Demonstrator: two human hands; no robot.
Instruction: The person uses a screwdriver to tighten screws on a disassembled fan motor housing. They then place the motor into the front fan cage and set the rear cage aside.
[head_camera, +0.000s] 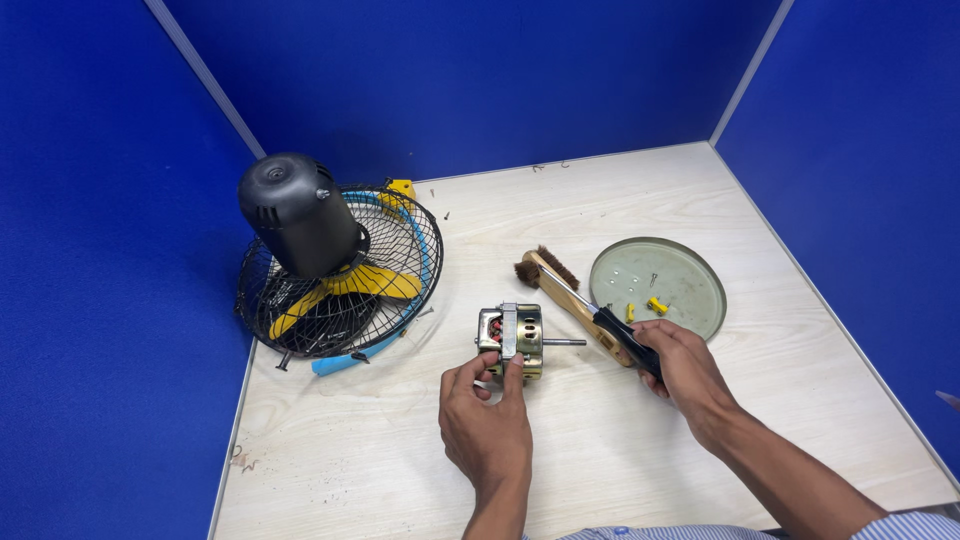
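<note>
Left hand (487, 425) pinches the small motor (512, 340) steady on the desk (400, 450) — right hand (685, 365), at three o'clock, is closed around a screwdriver (600, 315) angled toward it.

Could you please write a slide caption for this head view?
Left hand steadies a fan motor while right hand holds a screwdriver beside a brush.

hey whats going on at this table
A person is working on a small electric motor on a pale wooden table. Their left hand steadies the motor from the near side, while the right hand has a grip on a black-handled screwdriver, its tip aimed toward the motor. A wooden brush lies under the screwdriver. A round metal tray holds small parts, and a caged fan with yellow blades lies to the left.
</note>
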